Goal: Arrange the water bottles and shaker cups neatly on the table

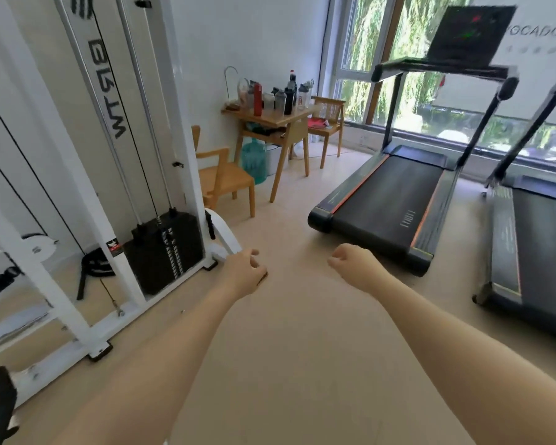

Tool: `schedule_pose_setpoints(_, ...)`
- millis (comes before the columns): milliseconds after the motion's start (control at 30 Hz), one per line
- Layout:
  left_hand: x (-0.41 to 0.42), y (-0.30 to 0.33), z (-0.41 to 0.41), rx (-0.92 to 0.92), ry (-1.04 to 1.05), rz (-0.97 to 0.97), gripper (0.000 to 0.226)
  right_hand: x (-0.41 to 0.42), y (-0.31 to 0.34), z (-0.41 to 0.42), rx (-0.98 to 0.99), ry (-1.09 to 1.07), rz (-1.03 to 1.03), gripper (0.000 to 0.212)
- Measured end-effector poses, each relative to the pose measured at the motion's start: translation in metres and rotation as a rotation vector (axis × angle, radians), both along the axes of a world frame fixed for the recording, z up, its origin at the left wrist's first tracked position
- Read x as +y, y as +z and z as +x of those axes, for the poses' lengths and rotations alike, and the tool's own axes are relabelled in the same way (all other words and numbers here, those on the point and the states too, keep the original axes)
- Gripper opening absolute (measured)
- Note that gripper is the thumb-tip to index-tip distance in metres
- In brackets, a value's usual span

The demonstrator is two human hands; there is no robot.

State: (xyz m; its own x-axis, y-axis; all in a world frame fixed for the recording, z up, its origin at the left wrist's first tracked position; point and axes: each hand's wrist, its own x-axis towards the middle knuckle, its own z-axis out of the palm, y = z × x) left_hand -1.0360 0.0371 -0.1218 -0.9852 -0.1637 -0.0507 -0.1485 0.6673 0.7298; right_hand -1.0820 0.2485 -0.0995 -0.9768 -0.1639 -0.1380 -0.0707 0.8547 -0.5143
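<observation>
Showing "OCADO" lettering (538, 32), bottles (278, 96), table (272, 118)

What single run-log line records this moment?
stage: approach | left hand: empty | right hand: empty | mixed plastic bottles: clustered on far wooden table

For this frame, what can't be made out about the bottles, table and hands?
Head view only:
- Bottles: too small and crowded to count or tell shaker cups apart.
- Table shelf: contents dark, unclear.
- Left hand, right hand: fingers loosely curled, holding nothing; fingertips hidden behind the hands.
- Laptop: blurred.
</observation>
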Motion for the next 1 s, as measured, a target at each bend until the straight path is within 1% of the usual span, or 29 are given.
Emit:
schedule_pose_setpoints(67, -0.013, -0.009, -0.048, -0.002, 0.023, 0.019, 0.037, -0.015, -0.013, -0.048, -0.055, 0.054, -0.022, 0.028)
schedule_pose_setpoints(167, -0.036, -0.036, -0.122, -0.035, 0.067, 0.060, 0.034, -0.043, -0.045, -0.123, -0.091, 0.170, 0.075, 0.029)
schedule_pose_setpoints(267, -0.061, -0.069, -0.208, -0.098, 0.065, 0.050, 0.034, -0.069, -0.077, -0.211, -0.108, 0.247, 0.185, 0.034)
schedule_pose_setpoints(333, -0.078, -0.081, -0.273, -0.144, 0.033, 0.013, 0.036, -0.085, -0.086, -0.276, -0.125, 0.279, 0.254, 0.037)
schedule_pose_setpoints(433, -0.107, -0.070, -0.384, -0.217, -0.030, -0.162, 0.040, -0.104, -0.070, -0.384, -0.171, 0.262, 0.287, 0.039)
schedule_pose_setpoints(500, -0.123, -0.046, -0.460, -0.182, -0.065, -0.266, 0.041, -0.113, -0.054, -0.456, -0.155, 0.257, 0.282, 0.036)
schedule_pose_setpoints(567, -0.131, -0.020, -0.529, -0.114, -0.084, -0.319, 0.040, -0.120, -0.038, -0.521, -0.106, 0.246, 0.220, 0.032)
schedule_pose_setpoints(667, -0.129, -0.010, -0.617, -0.087, -0.135, -0.345, 0.038, -0.123, -0.028, -0.605, -0.106, 0.227, 0.145, 0.033)
schedule_pose_setpoints(733, -0.124, -0.022, -0.676, -0.134, -0.202, -0.392, 0.038, -0.119, -0.034, -0.664, -0.125, 0.201, 0.124, 0.035)
schedule_pose_setpoints(800, -0.119, -0.035, -0.737, -0.141, -0.246, -0.439, 0.036, -0.115, -0.042, -0.728, -0.138, 0.177, 0.115, 0.035)
schedule_pose_setpoints(900, -0.114, -0.038, -0.835, -0.066, -0.232, -0.400, 0.035, -0.109, -0.042, -0.830, -0.148, 0.147, 0.104, 0.035)
schedule_pose_setpoints(1000, -0.112, -0.020, -0.935, -0.023, -0.202, -0.349, 0.032, -0.109, -0.013, -0.938, -0.106, 0.171, 0.139, 0.037)
